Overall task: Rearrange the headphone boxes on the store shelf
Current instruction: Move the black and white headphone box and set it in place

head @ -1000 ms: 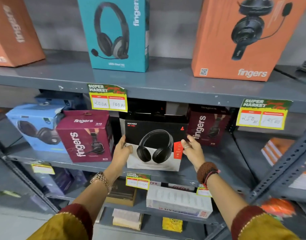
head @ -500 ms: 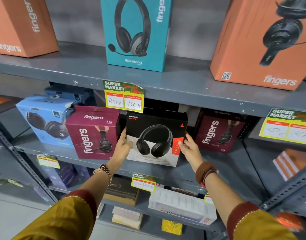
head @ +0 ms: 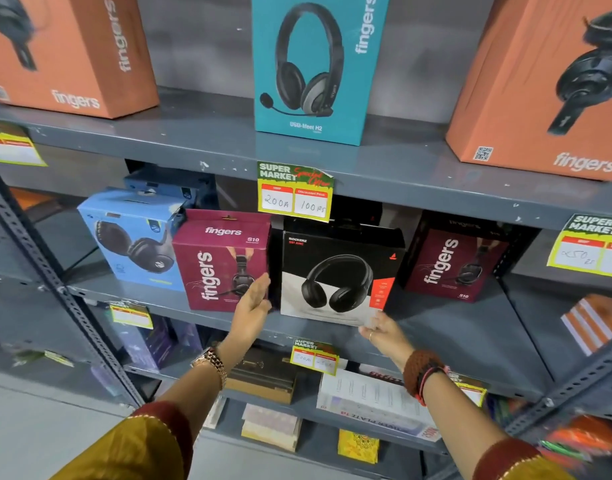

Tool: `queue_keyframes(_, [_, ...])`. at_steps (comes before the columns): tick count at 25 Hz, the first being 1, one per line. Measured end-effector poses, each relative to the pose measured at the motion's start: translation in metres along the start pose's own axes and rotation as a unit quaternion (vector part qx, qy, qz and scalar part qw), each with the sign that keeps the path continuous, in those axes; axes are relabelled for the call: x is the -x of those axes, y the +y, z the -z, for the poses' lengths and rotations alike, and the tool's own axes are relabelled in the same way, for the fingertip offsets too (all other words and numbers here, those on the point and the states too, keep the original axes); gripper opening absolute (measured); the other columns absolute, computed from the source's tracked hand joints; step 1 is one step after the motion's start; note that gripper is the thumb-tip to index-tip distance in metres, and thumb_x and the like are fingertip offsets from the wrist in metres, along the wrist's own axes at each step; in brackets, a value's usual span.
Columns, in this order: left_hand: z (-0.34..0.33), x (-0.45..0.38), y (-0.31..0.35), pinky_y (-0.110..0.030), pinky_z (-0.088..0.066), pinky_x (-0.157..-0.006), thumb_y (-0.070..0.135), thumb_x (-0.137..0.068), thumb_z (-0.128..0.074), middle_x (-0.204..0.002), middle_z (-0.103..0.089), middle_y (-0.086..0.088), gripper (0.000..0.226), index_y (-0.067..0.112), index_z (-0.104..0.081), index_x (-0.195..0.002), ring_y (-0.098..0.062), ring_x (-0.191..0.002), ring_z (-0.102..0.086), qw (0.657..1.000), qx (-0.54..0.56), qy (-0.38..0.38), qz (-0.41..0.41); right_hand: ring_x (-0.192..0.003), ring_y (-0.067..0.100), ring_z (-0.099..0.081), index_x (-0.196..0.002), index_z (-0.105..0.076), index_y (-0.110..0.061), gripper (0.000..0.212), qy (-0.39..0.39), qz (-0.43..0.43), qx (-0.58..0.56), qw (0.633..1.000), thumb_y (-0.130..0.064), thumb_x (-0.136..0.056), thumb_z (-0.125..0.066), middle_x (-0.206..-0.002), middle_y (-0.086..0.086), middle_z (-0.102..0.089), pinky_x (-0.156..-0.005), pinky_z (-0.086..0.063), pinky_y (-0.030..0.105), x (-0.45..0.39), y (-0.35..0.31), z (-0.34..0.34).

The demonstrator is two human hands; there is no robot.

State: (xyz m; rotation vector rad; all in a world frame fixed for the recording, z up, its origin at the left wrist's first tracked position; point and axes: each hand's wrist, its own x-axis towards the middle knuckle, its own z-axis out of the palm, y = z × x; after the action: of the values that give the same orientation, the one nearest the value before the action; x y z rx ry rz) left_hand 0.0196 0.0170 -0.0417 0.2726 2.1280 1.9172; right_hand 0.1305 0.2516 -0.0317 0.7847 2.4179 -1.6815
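seven headphone boxes (head: 339, 275), two hands (head: 252, 303)

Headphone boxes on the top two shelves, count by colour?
Orange boxes: 2
Teal box: 1
Blue boxes: 2, one in front, one behind it
Maroon boxes: 2
Black-and-white box: 1
Total: 8

Mustard sleeves (head: 131, 448) with maroon cuffs, gold wristwatch (head: 211, 365), maroon wristband (head: 423, 372).
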Motion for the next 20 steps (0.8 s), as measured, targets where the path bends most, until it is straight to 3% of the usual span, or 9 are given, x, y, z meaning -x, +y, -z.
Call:
queue_keyframes(3, [0.037, 0.013, -0.018, -0.039, -0.026, -0.117, -0.01, -0.091, -0.039, -0.146, -0.044, -0.011, 0.049, 0.006, -0.04, -0.138, -0.024, -0.138, -0.039, 0.999, -0.001, 0.037, 0.025, -0.128, 0.027, -0.047, -0.135, -0.039, -0.003, 0.05, -0.062, -0.008, 0.023, 0.998, -0.013, -0.088, -0.056, -0.14, 0.015, -0.048, -0.109, -0.037, 0.038, 0.006, -0.012, -0.038])
queue_keyframes(7, [0.094, 0.022, -0.017, -0.036, -0.035, -0.11, -0.007, -0.092, -0.04, -0.136, -0.052, -0.009, 0.045, 0.006, -0.042, -0.135, -0.023, -0.127, -0.046, 0.988, 0.027, 0.15, 0.04, -0.122, 0.03, -0.051, -0.127, -0.045, 0.007, 0.041, -0.088, 0.069, -0.012, 0.994, -0.004, -0.089, -0.052, -0.135, 0.027, -0.049, -0.092, -0.042, 0.021, 0.01, -0.052, -0.093])
queue_keyframes(10, [0.129, 0.016, 0.006, -0.028, -0.037, -0.1, 0.001, -0.095, -0.04, -0.132, -0.052, -0.002, 0.042, 0.008, -0.04, -0.136, -0.019, -0.124, -0.045, 0.98, 0.031, 0.196, 0.029, -0.134, 0.022, -0.039, -0.139, -0.033, -0.004, 0.051, -0.092, 0.105, -0.044, 0.989, -0.012, -0.092, -0.049, -0.148, 0.014, -0.037, -0.107, -0.032, 0.026, 0.007, -0.088, -0.124])
queue_keyframes(13, [0.142, 0.002, 0.033, -0.029, -0.039, -0.097, 0.01, -0.097, -0.039, -0.14, -0.046, -0.008, 0.04, 0.009, -0.039, -0.137, -0.019, -0.116, -0.048, 0.984, 0.016, 0.176, 0.022, -0.143, 0.019, -0.022, -0.146, -0.015, -0.011, 0.062, -0.071, 0.121, -0.079, 0.987, -0.021, -0.094, -0.046, -0.156, 0.007, -0.019, -0.111, -0.022, 0.028, 0.0, -0.119, -0.139])
queue_keyframes(15, [0.141, -0.003, 0.048, -0.022, -0.044, -0.086, 0.017, -0.098, -0.039, -0.135, -0.05, -0.008, 0.039, 0.01, -0.04, -0.137, -0.016, -0.111, -0.051, 0.988, 0.027, 0.148, 0.02, -0.144, 0.018, -0.019, -0.147, -0.009, -0.012, 0.066, -0.044, 0.12, -0.09, 0.988, -0.025, -0.094, -0.045, -0.157, 0.006, -0.015, -0.111, -0.021, 0.028, -0.008, -0.135, -0.144])
queue_keyframes(17, [0.138, -0.004, 0.057, -0.012, -0.042, -0.071, 0.025, -0.099, -0.038, -0.129, -0.052, -0.005, 0.04, 0.013, -0.039, -0.137, -0.01, -0.104, -0.051, 0.99, 0.039, 0.132, 0.026, -0.143, 0.019, -0.019, -0.148, -0.008, -0.015, 0.065, -0.037, 0.12, -0.096, 0.987, -0.028, -0.095, -0.043, -0.157, 0.005, -0.016, -0.112, -0.021, 0.029, -0.014, -0.144, -0.148])
queue_keyframes(20, [0.134, 0.001, 0.059, -0.005, -0.042, -0.06, 0.032, -0.099, -0.035, -0.122, -0.05, 0.002, 0.042, 0.017, -0.037, -0.138, 0.001, -0.091, -0.052, 0.991, 0.052, 0.119, 0.023, -0.142, 0.017, -0.024, -0.147, -0.017, -0.016, 0.057, -0.048, 0.136, -0.091, 0.985, -0.028, -0.096, -0.039, -0.155, 0.004, -0.024, -0.105, -0.022, 0.023, -0.012, -0.149, -0.153])
